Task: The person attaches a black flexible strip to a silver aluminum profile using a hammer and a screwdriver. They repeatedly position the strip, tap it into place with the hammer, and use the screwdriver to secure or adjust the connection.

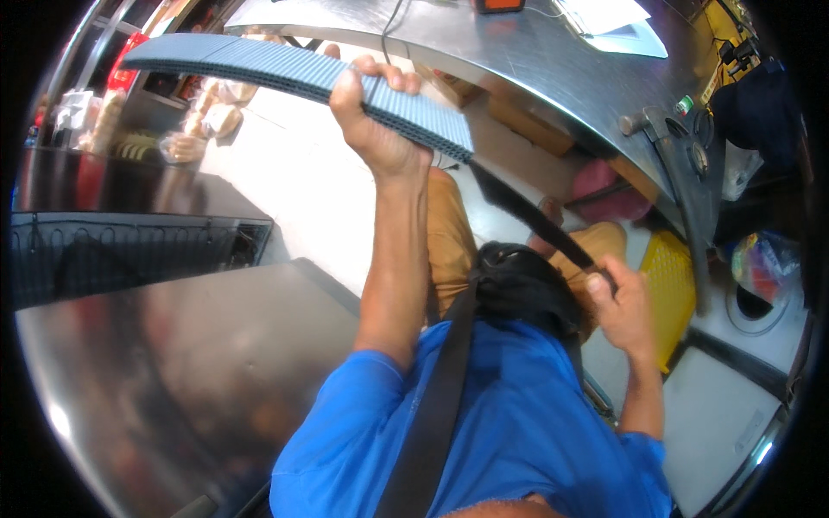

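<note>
My left hand [380, 121] is raised in front of me, its fingers wrapped round a long grey-blue ribbed strip [259, 71]. The strip bows slightly and shows two dark layers along its edge. Lower on the right, my right hand [623, 302] is closed on the narrow end of a long black blade-shaped tool [527, 210]. Its wide end reaches up to the strip's right end; whether the two touch, I cannot tell.
A steel table [553, 69] curves across the far side, with a clipboard of papers [609, 22] and a hammer-like metal tool [665, 147] on it. Beneath is a pink stool [604, 194]. A yellow crate [669, 298] stands right; a steel surface [173, 371] lies left.
</note>
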